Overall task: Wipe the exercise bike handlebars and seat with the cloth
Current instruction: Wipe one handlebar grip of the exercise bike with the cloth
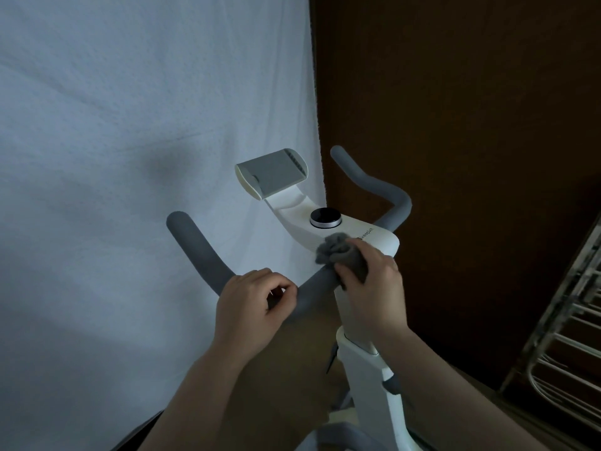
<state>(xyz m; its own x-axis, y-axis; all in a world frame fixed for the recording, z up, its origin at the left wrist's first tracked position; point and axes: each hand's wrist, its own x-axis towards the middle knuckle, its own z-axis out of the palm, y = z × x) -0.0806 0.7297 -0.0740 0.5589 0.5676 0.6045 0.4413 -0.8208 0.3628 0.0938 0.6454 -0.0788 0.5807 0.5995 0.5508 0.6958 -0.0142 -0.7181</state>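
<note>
My right hand point(374, 281) has its fingers point(349, 277) curled round the bunched grey cloth point(341, 252), pressing it where the left bar point(201, 252) of the handlebars meets the white console point(374, 237). So the cloth sits at the inner end of that bar, just below the round dial point(326, 218).

My left hand point(250, 304) is on the same bar, further out at its bend. Its fingers point(283, 284) are curled, thumb towards forefinger, and seem to rest over the foam. Whether they truly grip the bar or only lie against it I cannot tell from here.

What matters next is the line of this bar. From the cloth it runs down and to my left to the bend under my left hand, then turns up and away to its rounded tip. The unwiped length lies to the left of my right fingers, and my left hand stands in the way; I judge it must lift off or slide outward before the cloth can pass.

The right bar point(374, 183) curves up behind the console, near my right hand. The seat is out of view, so I reckon it comes last.
</note>
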